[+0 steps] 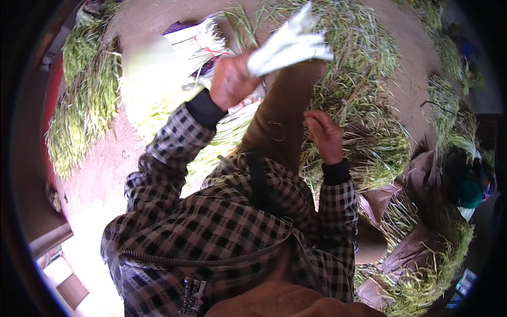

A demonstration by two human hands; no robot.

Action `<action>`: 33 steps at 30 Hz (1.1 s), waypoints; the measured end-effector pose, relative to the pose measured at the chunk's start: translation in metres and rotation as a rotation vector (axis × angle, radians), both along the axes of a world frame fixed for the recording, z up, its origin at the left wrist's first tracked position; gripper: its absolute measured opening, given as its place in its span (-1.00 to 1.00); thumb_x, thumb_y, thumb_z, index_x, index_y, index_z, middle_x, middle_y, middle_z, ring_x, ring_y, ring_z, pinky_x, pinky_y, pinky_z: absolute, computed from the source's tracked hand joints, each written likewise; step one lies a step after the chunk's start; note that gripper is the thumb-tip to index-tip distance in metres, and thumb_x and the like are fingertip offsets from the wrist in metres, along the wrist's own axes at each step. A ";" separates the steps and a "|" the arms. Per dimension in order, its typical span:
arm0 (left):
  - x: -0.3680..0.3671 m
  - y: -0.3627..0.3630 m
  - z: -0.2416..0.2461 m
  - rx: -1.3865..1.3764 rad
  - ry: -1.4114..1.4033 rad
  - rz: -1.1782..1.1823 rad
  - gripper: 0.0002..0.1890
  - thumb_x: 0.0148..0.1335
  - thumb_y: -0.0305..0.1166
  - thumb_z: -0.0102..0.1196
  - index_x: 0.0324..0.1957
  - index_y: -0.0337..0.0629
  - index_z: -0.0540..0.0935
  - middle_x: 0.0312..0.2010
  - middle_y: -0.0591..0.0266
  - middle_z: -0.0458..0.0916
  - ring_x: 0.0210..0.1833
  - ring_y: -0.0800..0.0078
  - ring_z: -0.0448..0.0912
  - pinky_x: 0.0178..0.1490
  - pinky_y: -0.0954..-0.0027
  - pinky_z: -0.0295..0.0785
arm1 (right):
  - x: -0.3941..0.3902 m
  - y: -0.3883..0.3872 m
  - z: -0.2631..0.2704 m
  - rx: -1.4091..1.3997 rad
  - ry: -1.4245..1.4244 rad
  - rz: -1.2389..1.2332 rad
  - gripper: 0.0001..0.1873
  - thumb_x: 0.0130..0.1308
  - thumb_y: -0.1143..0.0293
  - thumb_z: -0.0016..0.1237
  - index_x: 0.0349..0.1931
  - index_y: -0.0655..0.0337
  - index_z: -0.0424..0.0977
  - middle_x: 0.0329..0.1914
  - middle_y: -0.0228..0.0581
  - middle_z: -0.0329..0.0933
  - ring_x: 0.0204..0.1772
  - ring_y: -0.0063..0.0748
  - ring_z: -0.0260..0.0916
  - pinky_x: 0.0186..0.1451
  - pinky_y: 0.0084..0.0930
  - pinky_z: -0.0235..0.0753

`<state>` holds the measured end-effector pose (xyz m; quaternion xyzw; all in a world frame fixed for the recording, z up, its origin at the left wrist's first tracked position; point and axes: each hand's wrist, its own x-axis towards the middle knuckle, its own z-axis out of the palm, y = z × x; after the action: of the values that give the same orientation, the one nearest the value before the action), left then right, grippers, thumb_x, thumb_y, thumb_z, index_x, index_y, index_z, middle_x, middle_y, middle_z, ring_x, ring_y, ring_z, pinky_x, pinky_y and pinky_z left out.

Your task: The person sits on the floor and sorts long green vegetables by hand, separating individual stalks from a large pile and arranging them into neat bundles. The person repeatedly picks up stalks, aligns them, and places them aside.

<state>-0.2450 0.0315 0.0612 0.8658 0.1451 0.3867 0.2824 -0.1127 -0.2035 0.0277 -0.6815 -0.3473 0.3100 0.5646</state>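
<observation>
My left hand (233, 81) grips a bunch of white plant stems (287, 49), blurred, whose ends fan out up and to the right over my trouser leg (277, 119). Farther down and to the right, my right hand (324, 134) is raised beside the leg with its fingers curled; whether something thin is between them I cannot tell. A thin loop of string (276, 130) lies on the trouser leg. Beyond my left hand lies a stack of trimmed pale stems (198, 41), with red ties and purple cloth by it. More green-white stems (222, 136) lie under my left forearm.
A large heap of green leafy stalks (356, 71) spreads at the right of my leg. Another long heap (89, 103) lies at the far left on the bare floor (99, 162). Brown cloth (412, 253) lies among stalks at the lower right. Overexposed light hides part of the left side.
</observation>
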 end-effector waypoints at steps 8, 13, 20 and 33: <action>0.026 -0.080 -0.017 -0.457 0.272 -0.183 -0.73 -0.07 -0.35 0.27 -0.28 -0.12 0.54 -0.51 0.02 0.58 -0.40 0.06 0.59 -0.34 0.19 0.46 | -0.001 0.006 0.034 0.126 0.048 0.066 -0.56 0.29 0.17 -0.03 0.04 0.30 0.34 -0.26 -0.33 0.46 -0.37 -0.68 0.33 -0.39 -0.68 0.43; 0.034 -0.096 -0.010 -0.349 0.396 -0.080 -0.69 -0.12 -0.33 0.32 -0.34 -0.14 0.49 -0.50 -0.02 0.57 -0.36 -0.03 0.57 -0.29 0.09 0.46 | 0.004 -0.002 0.031 0.122 0.088 0.023 -0.59 0.30 0.15 -0.03 -0.04 0.31 0.37 -0.32 -0.35 0.46 -0.38 -0.67 0.34 -0.42 -0.69 0.40; 0.035 -0.117 -0.023 -0.218 0.359 -0.131 -0.55 -0.15 -0.34 0.30 -0.21 -0.19 0.39 -0.42 0.00 0.55 -0.32 -0.02 0.55 -0.29 0.05 0.42 | 0.001 -0.010 0.027 0.102 0.172 -0.088 -0.55 0.27 0.03 -0.03 -0.15 0.31 0.41 -0.45 -0.39 0.43 -0.51 -0.70 0.28 -0.47 -0.74 0.26; 0.037 -0.137 -0.025 -0.308 0.410 -0.286 -0.48 0.10 -0.13 0.14 0.01 -0.23 0.34 -0.25 -0.06 0.53 -0.14 -0.05 0.51 -0.12 0.09 0.39 | 0.015 -0.027 0.016 -0.030 0.279 -0.091 -0.64 0.25 0.10 0.01 -0.30 0.28 0.47 -0.55 -0.46 0.43 -0.53 -0.73 0.28 -0.51 -0.73 0.23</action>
<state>-0.2079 -0.1051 0.0364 0.8845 0.1327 0.1336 0.4268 -0.0972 -0.2309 0.0433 -0.6551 -0.2298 0.3810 0.6107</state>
